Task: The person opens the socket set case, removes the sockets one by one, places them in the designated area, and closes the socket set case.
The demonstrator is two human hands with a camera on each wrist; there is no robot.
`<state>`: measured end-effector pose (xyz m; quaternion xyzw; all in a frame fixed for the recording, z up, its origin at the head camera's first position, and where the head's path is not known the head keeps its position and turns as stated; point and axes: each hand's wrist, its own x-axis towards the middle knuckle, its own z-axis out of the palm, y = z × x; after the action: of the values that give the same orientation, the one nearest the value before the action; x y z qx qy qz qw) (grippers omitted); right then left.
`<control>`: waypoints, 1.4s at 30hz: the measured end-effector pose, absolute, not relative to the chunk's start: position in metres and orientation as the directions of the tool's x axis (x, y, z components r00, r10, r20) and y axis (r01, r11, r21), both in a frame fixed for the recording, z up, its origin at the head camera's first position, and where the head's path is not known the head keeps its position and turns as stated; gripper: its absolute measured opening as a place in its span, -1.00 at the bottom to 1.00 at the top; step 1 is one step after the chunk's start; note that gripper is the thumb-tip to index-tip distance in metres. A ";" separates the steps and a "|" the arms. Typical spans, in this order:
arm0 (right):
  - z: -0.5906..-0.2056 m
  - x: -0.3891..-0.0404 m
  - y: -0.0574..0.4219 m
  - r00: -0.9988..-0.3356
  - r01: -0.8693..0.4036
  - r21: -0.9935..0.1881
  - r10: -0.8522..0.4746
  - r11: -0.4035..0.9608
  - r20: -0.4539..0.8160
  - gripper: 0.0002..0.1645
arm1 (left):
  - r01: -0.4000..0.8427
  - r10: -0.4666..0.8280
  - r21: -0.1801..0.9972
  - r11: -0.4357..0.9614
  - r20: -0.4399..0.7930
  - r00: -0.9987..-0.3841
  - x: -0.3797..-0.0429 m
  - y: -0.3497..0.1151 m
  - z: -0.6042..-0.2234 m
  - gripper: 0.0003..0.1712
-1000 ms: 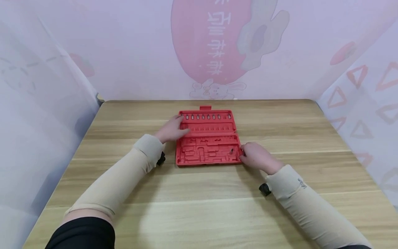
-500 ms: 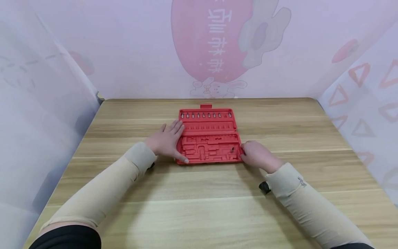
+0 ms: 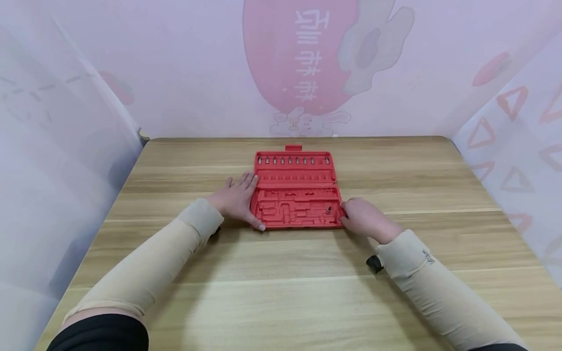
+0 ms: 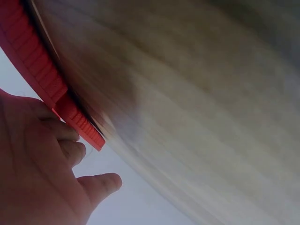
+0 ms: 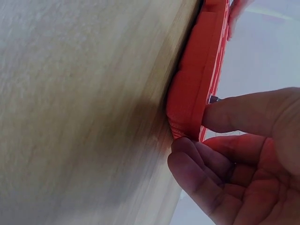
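While only the head view shows the inside layout of the unfolded case (image 3: pixel 295 185), with a row of bits (image 3: pixel 290 160) in its far half and one bit (image 3: pixel 329 210) lying in the near half, the left wrist view adds its ribbed outer wall, and the right wrist view shows a thumb over the rim.

Both arms, in beige sleeves (image 3: pixel 162 263), reach forward and inward. The left hand (image 3: pixel 234 199) has its fingers and thumb spread apart, the thumb at the case's near left corner. The right hand (image 3: pixel 363 218) is clamped on the case near its near right corner, thumb above, fingers bent at the outer wall.

The case lies between the hands, flat on the tabletop (image 3: pixel 281 282), near the far edge and about midway between the left and right edges.
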<state>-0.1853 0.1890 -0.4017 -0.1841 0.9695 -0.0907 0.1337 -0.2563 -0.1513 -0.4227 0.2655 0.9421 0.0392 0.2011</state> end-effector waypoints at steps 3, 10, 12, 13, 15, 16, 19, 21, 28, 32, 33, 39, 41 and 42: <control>-0.400 -0.186 0.189 -0.896 -0.316 -0.238 -0.371 0.918 -0.242 -0.87 | 0.482 0.515 0.184 0.857 -0.359 -0.778 -0.259 -0.151 -0.422 0.78; -0.403 -0.187 0.196 -0.892 -0.299 -0.331 -0.386 0.895 -0.236 -0.69 | 0.505 0.533 0.174 0.845 -0.355 -0.769 -0.257 -0.149 -0.422 0.74; -0.404 -0.187 0.198 -0.890 -0.288 -0.360 -0.387 0.887 -0.242 -0.66 | 0.515 0.536 0.161 0.842 -0.355 -0.766 -0.256 -0.149 -0.421 0.73; -0.405 -0.187 0.199 -0.888 -0.284 -0.369 -0.388 0.885 -0.247 -0.66 | 0.520 0.538 0.154 0.840 -0.357 -0.764 -0.256 -0.150 -0.421 0.73; -0.405 -0.188 0.200 -0.887 -0.270 -0.390 -0.385 0.880 -0.255 -0.74 | 0.530 0.541 0.139 0.836 -0.361 -0.759 -0.255 -0.150 -0.421 0.72; -0.406 -0.188 0.200 -0.891 -0.265 -0.397 -0.381 0.879 -0.249 -0.80 | 0.535 0.543 0.132 0.835 -0.363 -0.758 -0.254 -0.150 -0.421 0.72; -0.405 -0.189 0.199 -0.908 -0.235 -0.416 -0.352 0.878 -0.229 -0.68 | 0.543 0.548 0.125 0.830 -0.363 -0.754 -0.255 -0.150 -0.421 0.72; -0.405 -0.190 0.198 -0.923 -0.200 -0.439 -0.319 0.876 -0.216 -0.50 | 0.545 0.550 0.125 0.829 -0.363 -0.752 -0.255 -0.150 -0.421 0.72; -0.400 -0.195 0.195 -0.921 -0.174 -0.553 -0.333 0.815 -0.201 -0.49 | 0.547 0.546 0.111 0.829 -0.368 -0.753 -0.256 -0.148 -0.421 0.73; -0.402 -0.197 0.194 -0.905 -0.179 -0.608 -0.372 0.774 -0.207 -0.61 | 0.546 0.545 0.113 0.830 -0.371 -0.752 -0.256 -0.148 -0.420 0.73; -0.404 -0.198 0.194 -0.903 -0.180 -0.614 -0.377 0.768 -0.207 -0.66 | 0.546 0.545 0.114 0.830 -0.371 -0.752 -0.256 -0.148 -0.420 0.73; -0.409 -0.201 0.192 -0.903 -0.230 -0.607 -0.399 0.760 -0.157 -0.89 | 0.539 0.538 0.113 0.835 -0.376 -0.755 -0.256 -0.149 -0.419 0.72; -0.411 -0.202 0.192 -0.903 -0.249 -0.602 -0.407 0.758 -0.139 -0.89 | 0.535 0.534 0.111 0.837 -0.379 -0.756 -0.256 -0.149 -0.418 0.72; -0.412 -0.202 0.192 -0.902 -0.256 -0.599 -0.410 0.759 -0.134 -0.89 | 0.534 0.533 0.113 0.838 -0.380 -0.756 -0.256 -0.149 -0.418 0.72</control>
<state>-0.2021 0.1919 -0.4123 -0.1794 0.9287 -0.2975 0.1294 -0.2562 -0.1490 -0.4181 0.2844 0.9371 -0.0012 0.2022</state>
